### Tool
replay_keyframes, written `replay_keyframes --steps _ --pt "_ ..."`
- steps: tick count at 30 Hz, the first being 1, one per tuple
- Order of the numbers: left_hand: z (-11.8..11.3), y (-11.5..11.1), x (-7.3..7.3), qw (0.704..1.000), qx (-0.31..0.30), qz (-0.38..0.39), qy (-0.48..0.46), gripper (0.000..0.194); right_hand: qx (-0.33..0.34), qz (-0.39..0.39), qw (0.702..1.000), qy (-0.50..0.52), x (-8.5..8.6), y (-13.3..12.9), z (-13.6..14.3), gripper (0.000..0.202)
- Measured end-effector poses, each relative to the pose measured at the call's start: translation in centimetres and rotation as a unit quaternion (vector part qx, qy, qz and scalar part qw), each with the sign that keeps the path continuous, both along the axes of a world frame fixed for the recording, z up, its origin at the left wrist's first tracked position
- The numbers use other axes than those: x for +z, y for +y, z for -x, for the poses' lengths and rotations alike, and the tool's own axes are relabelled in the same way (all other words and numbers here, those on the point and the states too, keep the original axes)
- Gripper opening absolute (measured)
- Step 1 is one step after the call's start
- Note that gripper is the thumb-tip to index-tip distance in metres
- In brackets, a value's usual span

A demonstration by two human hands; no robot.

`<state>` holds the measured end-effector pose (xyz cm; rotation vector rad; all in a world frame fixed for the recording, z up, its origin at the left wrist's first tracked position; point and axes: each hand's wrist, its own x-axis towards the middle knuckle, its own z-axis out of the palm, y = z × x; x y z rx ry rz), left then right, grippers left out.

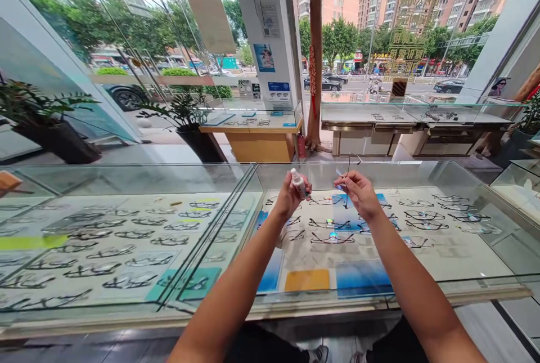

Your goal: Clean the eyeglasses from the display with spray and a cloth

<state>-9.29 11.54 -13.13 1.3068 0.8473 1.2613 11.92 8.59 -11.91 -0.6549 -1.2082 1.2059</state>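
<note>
My left hand (pixel 290 197) is closed around a small white spray bottle (pixel 297 182), its nozzle pointing up. A short way to the right, my right hand (pixel 358 189) pinches a pair of eyeglasses (pixel 348 174) with a thin dark frame, held on edge. The lenses catch a bluish tint. The bottle and the eyeglasses are apart, both above the glass top of a display case (pixel 422 180). Inside the case under my hands lie several eyeglasses (pixel 333 238) on a pale base.
A second glass case (pixel 126 180) with several frames adjoins on the left. Beyond stand a wooden display counter (pixel 261 146), more glass counters (pixel 371 118), a potted plant (pixel 194 126), a tree-trunk post (pixel 315 70) and a fire extinguisher (pixel 301 144). Large windows face a street.
</note>
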Motion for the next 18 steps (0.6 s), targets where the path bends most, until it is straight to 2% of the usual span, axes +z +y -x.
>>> replay_keyframes --steps 5,8,10,13,15,18 --pt "0.2 -1.6 0.4 0.989 -0.117 0.052 -0.078 0.085 0.003 0.003 0.999 -0.043 -1.1 -0.1 0.6 0.045" --pt "0.1 -2.0 0.6 0.986 -0.128 0.066 -0.084 0.087 0.011 0.007 0.998 -0.062 -1.3 -0.2 0.8 0.046" --pt "0.0 -2.1 0.7 0.991 -0.109 0.057 -0.058 0.086 0.013 0.012 0.997 -0.079 -1.4 -0.3 0.8 0.046" --pt "-0.1 -2.1 0.5 0.998 -0.04 -0.02 0.041 0.081 0.021 0.012 0.993 -0.111 -1.5 -0.5 0.9 0.046" --pt "-0.1 -1.9 0.1 0.993 0.001 -0.067 0.101 0.075 0.034 0.005 0.99 -0.136 -1.5 -0.6 1.1 0.044" --pt "-0.1 -1.7 -0.5 0.986 0.02 -0.088 0.144 0.065 0.053 -0.015 0.985 -0.162 -1.7 -0.8 1.5 0.04"
